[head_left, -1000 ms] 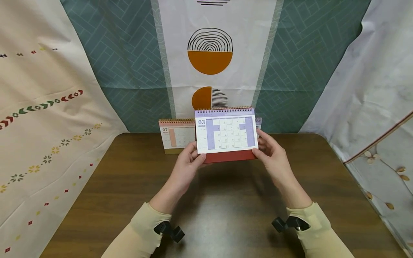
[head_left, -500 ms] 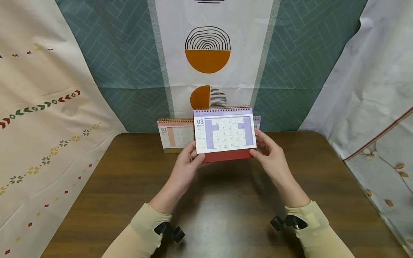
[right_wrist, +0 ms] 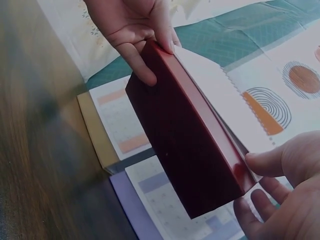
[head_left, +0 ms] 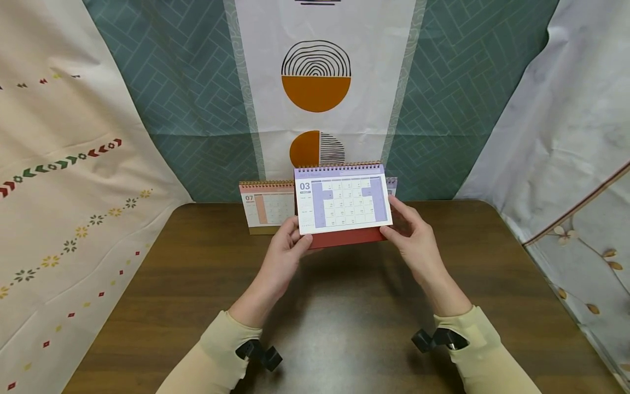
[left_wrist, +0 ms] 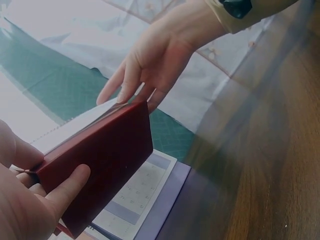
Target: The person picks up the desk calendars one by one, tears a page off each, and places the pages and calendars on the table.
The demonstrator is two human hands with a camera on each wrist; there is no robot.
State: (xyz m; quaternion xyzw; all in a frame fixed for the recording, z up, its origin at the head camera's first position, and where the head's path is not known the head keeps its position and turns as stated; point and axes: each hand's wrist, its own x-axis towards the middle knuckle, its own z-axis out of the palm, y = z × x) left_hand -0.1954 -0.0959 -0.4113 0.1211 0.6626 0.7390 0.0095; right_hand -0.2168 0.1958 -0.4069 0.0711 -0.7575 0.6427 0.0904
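Observation:
A desk calendar with a red base and a purple-and-white page marked 03 is held up, its gold spiral along the top. My left hand grips the lower left corner, thumb in front. At the lower right corner my right hand pinches it, thumb on the front and fingers behind. The left wrist view shows the red base raised and tilted, with the left index finger lying along its underside. White pages stand slightly apart from the base's front in the right wrist view.
Behind the held one, a calendar with an orange page marked 07 stands on the brown wooden table. Beside it is a purple calendar, mostly hidden in the head view. Patterned cloths hang around the table's back and sides.
The head view has shifted slightly, and the page's lower right corner now juts a little past the right thumb. Both hands keep their hold on the red desk calendar.

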